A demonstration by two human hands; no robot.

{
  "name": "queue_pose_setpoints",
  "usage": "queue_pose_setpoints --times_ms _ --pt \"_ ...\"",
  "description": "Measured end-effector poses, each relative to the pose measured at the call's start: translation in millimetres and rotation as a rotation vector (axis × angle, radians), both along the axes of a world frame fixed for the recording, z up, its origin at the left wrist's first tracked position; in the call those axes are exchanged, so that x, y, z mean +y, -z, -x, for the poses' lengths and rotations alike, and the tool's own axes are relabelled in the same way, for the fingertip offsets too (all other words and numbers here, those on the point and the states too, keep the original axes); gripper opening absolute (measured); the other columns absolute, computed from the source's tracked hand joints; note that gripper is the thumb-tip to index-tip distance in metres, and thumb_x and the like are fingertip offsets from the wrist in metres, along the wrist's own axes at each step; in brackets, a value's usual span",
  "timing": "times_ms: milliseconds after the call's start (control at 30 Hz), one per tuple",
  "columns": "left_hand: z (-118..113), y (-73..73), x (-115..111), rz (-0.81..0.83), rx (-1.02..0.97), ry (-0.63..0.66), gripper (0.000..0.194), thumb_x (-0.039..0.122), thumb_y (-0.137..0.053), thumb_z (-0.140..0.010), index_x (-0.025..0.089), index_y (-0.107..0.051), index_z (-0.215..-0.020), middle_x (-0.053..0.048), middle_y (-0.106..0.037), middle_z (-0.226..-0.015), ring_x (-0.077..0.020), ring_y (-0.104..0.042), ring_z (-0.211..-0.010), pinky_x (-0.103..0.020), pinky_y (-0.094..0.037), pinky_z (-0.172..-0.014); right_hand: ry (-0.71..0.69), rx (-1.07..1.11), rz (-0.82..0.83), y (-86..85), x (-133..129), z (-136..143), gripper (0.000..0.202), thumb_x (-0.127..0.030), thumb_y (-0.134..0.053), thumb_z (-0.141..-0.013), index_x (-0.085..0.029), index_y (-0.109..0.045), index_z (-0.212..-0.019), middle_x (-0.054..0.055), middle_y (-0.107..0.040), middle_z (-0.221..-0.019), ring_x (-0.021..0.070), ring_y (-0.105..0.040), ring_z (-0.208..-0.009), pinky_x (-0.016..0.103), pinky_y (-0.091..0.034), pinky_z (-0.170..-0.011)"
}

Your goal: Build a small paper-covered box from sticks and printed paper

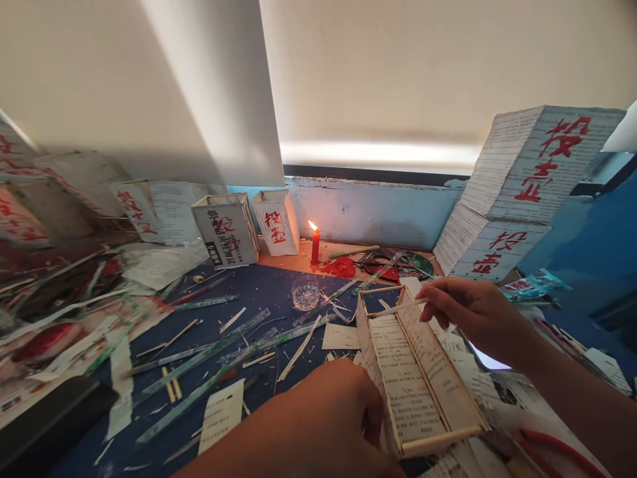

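Note:
A long open box point(413, 378) of printed paper on a thin wooden stick frame lies in front of me, with a lengthwise divider inside. My left hand point(343, 405) has its fingers curled against the box's near left side; the fingertips are mostly hidden. My right hand point(460, 309) pinches a thin pale strip point(398, 308) between thumb and fingers. That strip lies across the far end of the box, close above its rim. Beside the box's left side is a small piece of printed card point(341, 336).
A burning red candle point(315, 245) stands behind a clear round dish point(305, 294). Finished paper boxes with red characters point(275, 226) line the back, two stacked at right point(517, 199). Green-marked clear plastic strips point(213, 365) and wood scraps litter the table. Red tool handles point(552, 451) lie lower right.

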State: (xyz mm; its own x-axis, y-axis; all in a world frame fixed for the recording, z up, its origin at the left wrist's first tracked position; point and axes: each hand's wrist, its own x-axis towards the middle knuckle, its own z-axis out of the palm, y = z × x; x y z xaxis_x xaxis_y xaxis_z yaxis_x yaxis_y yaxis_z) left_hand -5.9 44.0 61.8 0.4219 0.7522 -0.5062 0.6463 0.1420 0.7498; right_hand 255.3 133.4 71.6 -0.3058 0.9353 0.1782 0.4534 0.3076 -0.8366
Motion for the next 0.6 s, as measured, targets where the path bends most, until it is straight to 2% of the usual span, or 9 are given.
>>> queue_pose_setpoints --times_ms 133,233,400,467,600 --pt "0 5.9 0 -0.075 -0.085 0.051 0.018 0.036 -0.082 -0.066 0.026 -0.068 -0.062 0.005 -0.063 -0.061 -0.0131 -0.058 -0.053 -0.021 -0.036 -0.041 0.059 0.224 0.140 4.0 14 1 0.042 -0.062 -0.071 -0.089 -0.021 -0.080 -0.096 0.007 -0.078 -0.075 0.0139 -0.056 -0.054 0.027 -0.048 -0.050" --pt "-3 17.3 0 -0.150 -0.073 0.051 0.020 0.041 -0.084 -0.067 0.025 -0.072 -0.065 0.005 -0.060 -0.059 -0.0113 -0.053 -0.048 -0.022 -0.033 -0.039 0.069 0.314 0.203 11.4 25 -3 0.046 -0.062 -0.073 -0.087 -0.021 -0.082 -0.106 0.008 -0.079 -0.079 0.0133 -0.055 -0.057 0.027 -0.048 -0.051" --pt "-5 35.4 1 -0.264 -0.049 0.100 0.025 0.044 -0.084 -0.067 0.023 -0.072 -0.059 0.007 -0.048 -0.047 -0.0084 -0.043 -0.043 -0.021 -0.036 -0.044 0.044 0.328 0.253 18.9 30 -7 0.036 -0.053 -0.086 -0.078 -0.025 -0.084 -0.101 0.007 -0.081 -0.086 0.0122 -0.058 -0.065 0.024 -0.051 -0.059" --pt "-4 37.9 1 -0.258 -0.036 0.120 0.023 0.046 -0.083 -0.066 0.024 -0.076 -0.065 0.006 -0.051 -0.049 -0.0089 -0.045 -0.044 -0.022 -0.038 -0.046 0.024 0.292 0.258 16.8 26 -5 0.032 -0.050 -0.088 -0.077 -0.025 -0.083 -0.096 0.007 -0.081 -0.083 0.0124 -0.060 -0.063 0.024 -0.052 -0.059" --pt "-3 37.6 2 -0.263 -0.059 0.141 0.021 0.044 -0.082 -0.068 0.027 -0.082 -0.079 0.004 -0.063 -0.059 -0.0095 -0.047 -0.047 -0.022 -0.037 -0.047 -0.006 0.200 0.192 9.1 17 3 0.029 -0.053 -0.080 -0.084 -0.024 -0.082 -0.091 0.005 -0.080 -0.077 0.0132 -0.060 -0.058 0.027 -0.051 -0.057"
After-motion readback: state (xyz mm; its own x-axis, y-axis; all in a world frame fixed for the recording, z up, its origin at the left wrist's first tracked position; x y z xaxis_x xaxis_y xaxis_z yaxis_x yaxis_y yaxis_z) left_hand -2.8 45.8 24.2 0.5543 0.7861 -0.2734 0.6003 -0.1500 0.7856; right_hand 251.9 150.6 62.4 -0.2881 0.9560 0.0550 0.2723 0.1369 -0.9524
